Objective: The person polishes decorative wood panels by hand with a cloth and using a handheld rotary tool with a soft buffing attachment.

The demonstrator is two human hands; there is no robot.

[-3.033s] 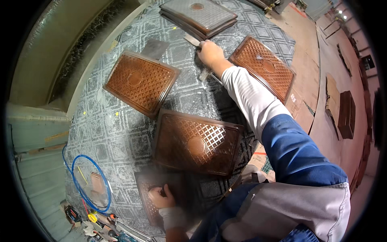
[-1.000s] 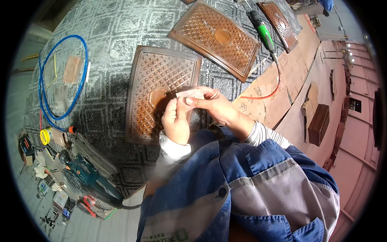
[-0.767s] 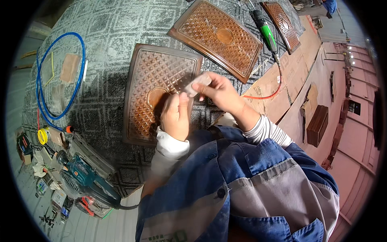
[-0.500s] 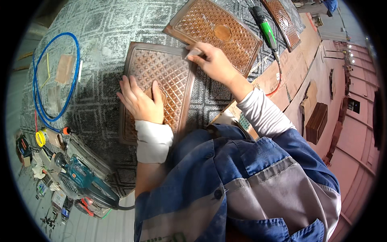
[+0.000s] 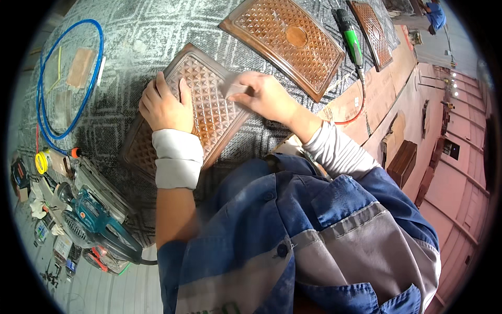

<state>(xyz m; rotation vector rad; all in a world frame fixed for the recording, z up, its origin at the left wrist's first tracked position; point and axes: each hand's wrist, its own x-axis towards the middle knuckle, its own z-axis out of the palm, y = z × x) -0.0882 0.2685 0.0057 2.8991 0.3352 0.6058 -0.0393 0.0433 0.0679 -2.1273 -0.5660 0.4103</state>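
White-dusted grey diamond-patterned cloth [image 5: 123, 78] bears, nr its near edge, a rect. brown panel [image 5: 212, 107] (glossy, raised-diamond texture), L hand [image 5: 170, 107] splayed flat on it, R hand [image 5: 269, 98] pinching a thin pale sheet [image 5: 235, 91] at its rim.

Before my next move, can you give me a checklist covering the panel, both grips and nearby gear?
1. Left grip laid on the brown panel: ok, thumb spread from the fingers.
2. Right grip holding the pale piece: ok, pinched.
3. Pale piece touching the panel: cannot tell, blurred.
4. Whole panel surface visible: not ok, left grip covers part.
5. Blue hose clear of panel: ok.
6. Green-and-black tool clear of panel: ok.
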